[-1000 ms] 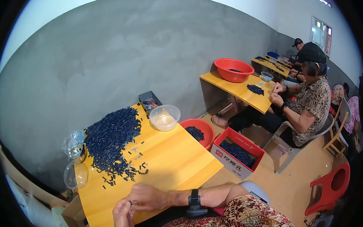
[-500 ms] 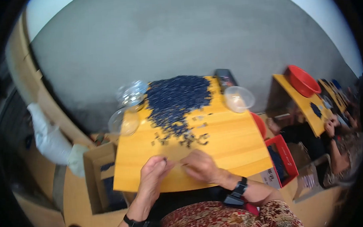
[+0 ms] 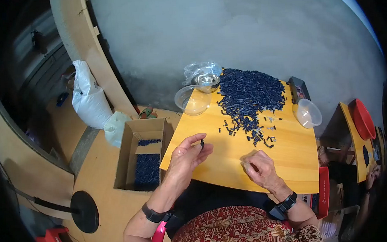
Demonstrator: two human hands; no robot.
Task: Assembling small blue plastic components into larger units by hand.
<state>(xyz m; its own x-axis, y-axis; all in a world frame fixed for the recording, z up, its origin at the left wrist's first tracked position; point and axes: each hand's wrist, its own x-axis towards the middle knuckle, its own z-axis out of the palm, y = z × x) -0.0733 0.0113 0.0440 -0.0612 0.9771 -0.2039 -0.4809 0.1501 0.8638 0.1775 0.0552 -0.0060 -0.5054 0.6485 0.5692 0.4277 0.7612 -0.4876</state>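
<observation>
My left hand (image 3: 183,160) is raised over the table's left front edge. It pinches a small dark piece (image 3: 202,143), short and narrow, between thumb and fingers. Over the front of the yellow table (image 3: 220,165), my right hand (image 3: 263,169) is closed with the fingers curled in; whether anything is inside them does not show. Beyond both hands lies a big heap of small dark blue pieces (image 3: 252,93), thinning into loose ones toward me. A few grey pieces (image 3: 270,120) lie by its right side.
Clear plastic bowls (image 3: 193,102) stand at the table's left, another plastic bowl (image 3: 309,113) at its right. On the floor at left, a cardboard box (image 3: 121,166) holds more dark pieces. A white sack (image 3: 90,101) leans behind it. A co-worker's hand (image 3: 370,179) is at far right.
My hands were close together over the table front and are now apart. The left one has gone left toward the cardboard box with the small piece. My view has swung left.
</observation>
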